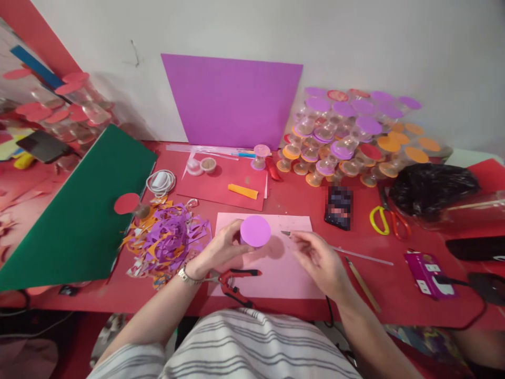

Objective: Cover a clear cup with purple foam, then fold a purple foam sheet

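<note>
Left hand (226, 243): curled around the purple-topped piece (255, 231), above the pink sheet (272, 268). Right hand (317, 258): pinching a pointed blade (286, 232) (handle mostly hidden). Red-handled pruners (232, 284) lie nearer the body; paper scraps (169, 237), left of the sheet.

A pale, plain wall (355, 42) stands directly behind the red tabletop (292, 192); a red strip (43, 31) crosses the wall's upper left.
</note>
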`<state>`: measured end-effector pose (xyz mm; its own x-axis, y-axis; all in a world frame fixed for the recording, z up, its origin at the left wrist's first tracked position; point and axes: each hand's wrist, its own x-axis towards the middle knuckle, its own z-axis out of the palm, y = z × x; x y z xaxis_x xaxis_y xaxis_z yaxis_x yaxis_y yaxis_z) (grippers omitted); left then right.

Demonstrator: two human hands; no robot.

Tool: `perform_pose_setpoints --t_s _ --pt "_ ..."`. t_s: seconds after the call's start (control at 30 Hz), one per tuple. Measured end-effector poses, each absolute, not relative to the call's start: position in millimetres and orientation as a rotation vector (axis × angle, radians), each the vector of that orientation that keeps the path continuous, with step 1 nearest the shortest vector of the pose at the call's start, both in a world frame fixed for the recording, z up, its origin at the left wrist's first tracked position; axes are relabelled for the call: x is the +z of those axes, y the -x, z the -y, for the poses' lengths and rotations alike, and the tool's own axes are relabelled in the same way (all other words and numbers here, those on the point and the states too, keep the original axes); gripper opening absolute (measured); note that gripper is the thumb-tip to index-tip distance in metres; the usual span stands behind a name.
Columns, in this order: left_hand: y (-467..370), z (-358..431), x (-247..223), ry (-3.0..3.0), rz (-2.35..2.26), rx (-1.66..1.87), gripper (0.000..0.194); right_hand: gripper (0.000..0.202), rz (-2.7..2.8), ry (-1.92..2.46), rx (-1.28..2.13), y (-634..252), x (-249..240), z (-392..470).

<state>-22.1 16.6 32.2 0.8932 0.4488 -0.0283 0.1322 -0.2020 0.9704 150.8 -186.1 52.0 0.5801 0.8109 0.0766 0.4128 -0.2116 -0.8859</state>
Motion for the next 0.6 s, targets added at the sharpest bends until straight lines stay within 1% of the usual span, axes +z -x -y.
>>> perform_pose_setpoints --t_s 0.13,0.27,0.33,0.37,0.5,0.53,0.6 --pt "17.2 -9.1 39.4 -1.756 -0.509 0.319 0.052 0.042 1.305 1.731 0.673 -137.8 63.1 142.8" --pt "12.4 -7.3 43.0 -1.810 -0.529 0.356 0.039 0.047 1.293 1.693 0.643 -130.2 56.5 122.7" --pt "9.7 -7.5 43.0 -1.843 -0.518 0.374 0.036 0.047 1.238 1.707 0.610 -130.3 49.3 118.9" --pt "8.4 -7.8 42.6 -1.844 -0.502 0.374 0.038 0.047 1.213 1.721 0.601 -132.0 46.1 117.5" --pt "6.1 -11.8 37.6 -1.830 -0.454 0.385 0.060 0.046 1.045 1.850 0.515 -160.1 39.1 108.4" --pt "6.7 -13.6 35.2 -1.854 -0.462 0.408 0.060 0.048 0.979 1.904 0.464 -173.8 38.0 104.5" --pt "9.3 -17.7 29.5 -1.926 -0.499 0.473 0.050 0.053 0.865 2.000 0.317 -207.7 34.7 94.9"
